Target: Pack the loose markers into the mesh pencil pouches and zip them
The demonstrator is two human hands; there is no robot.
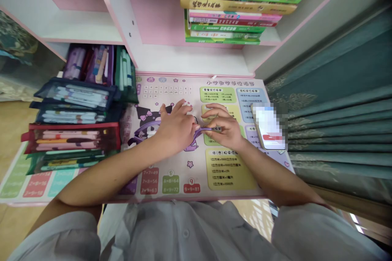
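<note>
The left hand [176, 130] is closing its grip around one end of a purple eyeglass frame [206, 130], the right hand [222, 126] pinching the thin temple arm, both holding it just above a printed desk mat [190, 175].

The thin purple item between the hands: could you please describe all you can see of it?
The thin purple item is a glossy strip, plastic-looking, with a small pale patterned section. The fingers of the right hand pinch it; its other end runs roughly level under the left hand. Whether it touches the printed desk mat cannot be told.
</note>
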